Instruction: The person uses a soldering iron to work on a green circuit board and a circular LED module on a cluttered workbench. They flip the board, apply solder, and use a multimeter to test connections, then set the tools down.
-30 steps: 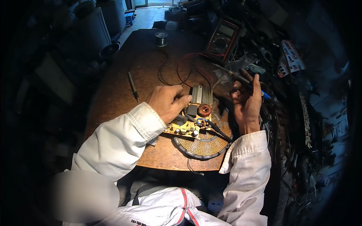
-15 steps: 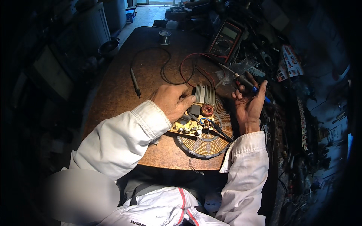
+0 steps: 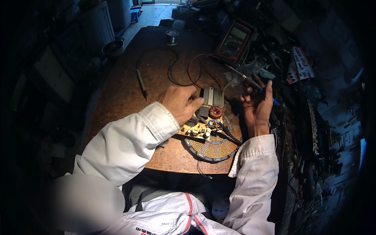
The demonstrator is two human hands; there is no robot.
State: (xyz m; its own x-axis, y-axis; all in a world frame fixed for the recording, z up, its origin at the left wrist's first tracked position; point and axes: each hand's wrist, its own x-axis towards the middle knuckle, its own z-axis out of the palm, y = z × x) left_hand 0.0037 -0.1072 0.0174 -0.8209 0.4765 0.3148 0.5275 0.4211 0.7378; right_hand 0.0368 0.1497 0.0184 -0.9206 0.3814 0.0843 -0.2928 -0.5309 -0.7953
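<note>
At the far left of your wooden bench [image 3: 129, 98], the edge curves away into dark clutter, and the bare wood there gives you the widest free stretch. A black test probe [image 3: 141, 83] lies on that stretch, well apart from your hands, its black lead [image 3: 172, 66] looping back toward the middle of the bench. Farther back, near the rear edge, a small spool of wire [image 3: 171, 37] stands alone with bare wood around it.

Your left hand [image 3: 181, 102] rests on the near-left part of the circuit board [image 3: 197, 127], fingers curled down onto it; you press it rather than clasp it, with nothing enclosed in the palm. The board lies just right of centre, close to the near edge, and it overlaps a round copper coil [image 3: 216, 143] whose rim almost reaches that edge. A finned metal heat sink [image 3: 213, 95] and a small ring-shaped copper coil [image 3: 215, 112] stand on the board just beside your fingertips. A red lead [image 3: 196, 64] curls behind them toward the red-cased multimeter [image 3: 234, 41] at the back right.

Your right hand [image 3: 256, 107] is raised just right of the board, closed around a soldering iron [image 3: 250, 82] whose tip points up and left, clear of the board. Right of that hand the bench ends at once in a crowded heap of tools and packets, leaving little room.
</note>
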